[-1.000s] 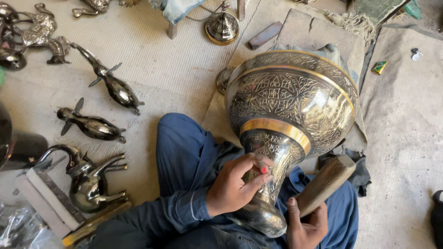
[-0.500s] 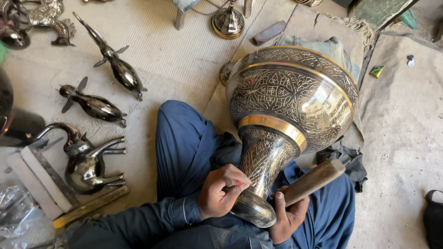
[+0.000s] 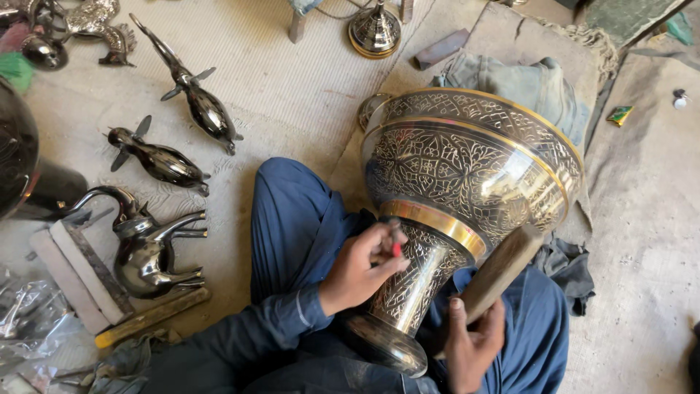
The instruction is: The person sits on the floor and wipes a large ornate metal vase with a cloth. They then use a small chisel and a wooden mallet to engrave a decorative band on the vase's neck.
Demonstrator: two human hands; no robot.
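A large engraved metal vase [image 3: 467, 182] with gold bands lies tilted across my lap, its foot toward me and its wide bowl pointing away. My left hand [image 3: 361, 266] presses a small chisel with a red tip [image 3: 396, 246] against the vase's narrow stem. My right hand [image 3: 474, 343] grips a wooden mallet [image 3: 499, 270], whose head is raised beside the stem, just under the bowl. I sit cross-legged in blue trousers [image 3: 292, 219].
Shiny dark metal animal figures stand on the mat at left: two birds [image 3: 157, 157] [image 3: 197, 102] and a deer [image 3: 149, 252]. A brass stand [image 3: 375, 31] is at the top, a folded cloth [image 3: 525, 80] lies behind the vase, and blocks [image 3: 73, 273] at left.
The view has shifted slightly. My left hand has moved a little up the stem with the chisel, and the mallet in my right hand has risen closer to the bowl.
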